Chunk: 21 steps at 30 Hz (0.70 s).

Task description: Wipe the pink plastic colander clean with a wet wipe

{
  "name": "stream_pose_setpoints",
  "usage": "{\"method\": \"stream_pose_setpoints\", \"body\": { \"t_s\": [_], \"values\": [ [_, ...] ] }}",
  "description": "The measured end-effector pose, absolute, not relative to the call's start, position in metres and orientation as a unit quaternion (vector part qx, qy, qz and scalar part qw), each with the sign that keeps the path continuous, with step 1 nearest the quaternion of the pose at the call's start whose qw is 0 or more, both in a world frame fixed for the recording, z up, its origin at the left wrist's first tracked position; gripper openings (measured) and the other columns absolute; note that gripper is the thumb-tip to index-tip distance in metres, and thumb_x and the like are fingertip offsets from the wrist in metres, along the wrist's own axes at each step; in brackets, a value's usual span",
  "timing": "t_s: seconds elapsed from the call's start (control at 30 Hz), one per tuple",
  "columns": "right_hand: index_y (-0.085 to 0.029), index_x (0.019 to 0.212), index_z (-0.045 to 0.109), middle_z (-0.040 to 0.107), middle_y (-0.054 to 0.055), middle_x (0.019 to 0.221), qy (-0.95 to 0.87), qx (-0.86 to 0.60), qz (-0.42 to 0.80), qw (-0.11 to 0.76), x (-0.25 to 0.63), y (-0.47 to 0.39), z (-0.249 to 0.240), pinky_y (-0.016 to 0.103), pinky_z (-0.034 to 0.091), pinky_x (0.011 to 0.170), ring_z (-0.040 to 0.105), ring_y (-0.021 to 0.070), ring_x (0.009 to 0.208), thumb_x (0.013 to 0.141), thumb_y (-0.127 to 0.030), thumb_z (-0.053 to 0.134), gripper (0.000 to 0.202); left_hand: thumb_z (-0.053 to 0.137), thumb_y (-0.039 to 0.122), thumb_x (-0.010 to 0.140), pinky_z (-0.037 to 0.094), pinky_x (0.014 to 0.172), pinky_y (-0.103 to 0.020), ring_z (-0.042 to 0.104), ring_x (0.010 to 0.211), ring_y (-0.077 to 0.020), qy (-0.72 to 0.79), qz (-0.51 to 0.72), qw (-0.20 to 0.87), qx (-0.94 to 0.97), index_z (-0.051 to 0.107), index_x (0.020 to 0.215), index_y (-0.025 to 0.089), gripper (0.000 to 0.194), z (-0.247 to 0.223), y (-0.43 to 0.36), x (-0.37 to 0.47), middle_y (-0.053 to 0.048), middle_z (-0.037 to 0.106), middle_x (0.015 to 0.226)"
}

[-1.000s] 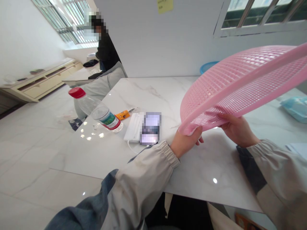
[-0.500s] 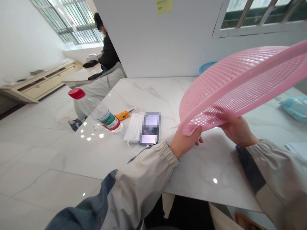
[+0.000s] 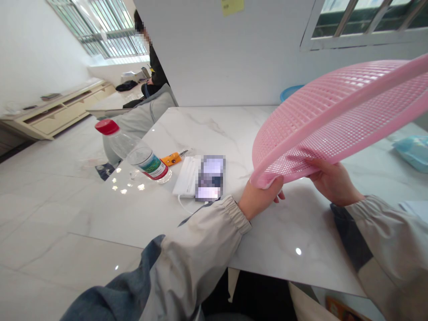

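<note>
A pink plastic mesh basket [image 3: 337, 102] is held tilted above the table, running off the right edge of the view. Its near rim lies in my left hand [image 3: 261, 196], closed with the thumb over the rim. My right hand [image 3: 334, 183] grips the lower rim a little farther right, thumb against the mesh inside and the other fingers underneath, partly hidden. Left of my hands, a phone [image 3: 210, 178] with a lit, blurred screen lies on the white marbled table [image 3: 207, 129], beside a white flat pack [image 3: 186, 176] and a white cable.
A clear bottle with a red cap [image 3: 147, 162] stands near the table's left edge, with an orange packet [image 3: 171, 159] behind it. Behind the basket shows a blue rim [image 3: 290, 92]. A light-blue pack [image 3: 413, 151] lies at right. Another person [image 3: 157, 67] sits far left.
The view has shifted slightly. Both hands keep the same hold on the basket, which stays tilted as before. The person in the background has moved a little, and one of their hands now shows.
</note>
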State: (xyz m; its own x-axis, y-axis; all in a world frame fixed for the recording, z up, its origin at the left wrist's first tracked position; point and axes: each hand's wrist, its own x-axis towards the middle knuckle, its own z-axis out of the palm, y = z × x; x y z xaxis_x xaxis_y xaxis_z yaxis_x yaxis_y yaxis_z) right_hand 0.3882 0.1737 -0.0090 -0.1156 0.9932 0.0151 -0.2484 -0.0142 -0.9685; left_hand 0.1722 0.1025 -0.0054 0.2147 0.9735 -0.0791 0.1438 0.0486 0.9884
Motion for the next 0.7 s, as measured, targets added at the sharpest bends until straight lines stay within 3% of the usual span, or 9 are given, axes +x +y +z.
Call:
{"method": "stream_pose_setpoints", "body": {
  "t_s": [0.3,0.7],
  "values": [
    [-0.029,0.121,0.088,0.088,0.008,0.122,-0.458,-0.405,0.584,0.534,0.3876,0.1739,-0.0084,0.039,0.072,0.092,0.082,0.0321,0.126,0.086,-0.039,0.092,0.037,0.054,0.052,0.111,0.059,0.078,-0.026,0.067,0.063,-0.0122,0.501,0.381,0.523,0.575,0.071,0.069,0.020,0.055,-0.0072,0.1027,0.1717,-0.004,0.076,0.073],
    [-0.029,0.120,0.090,0.088,0.008,0.122,-0.466,-0.392,0.587,0.533,0.3871,0.1741,-0.0089,0.040,0.072,0.095,0.082,0.0322,0.126,0.086,-0.038,0.093,0.035,0.055,0.051,0.111,0.058,0.070,-0.024,0.067,0.062,-0.0121,0.492,0.385,0.530,0.573,0.070,0.071,0.019,0.053,-0.0107,0.1045,0.1723,-0.005,0.076,0.074]
  ]
}}
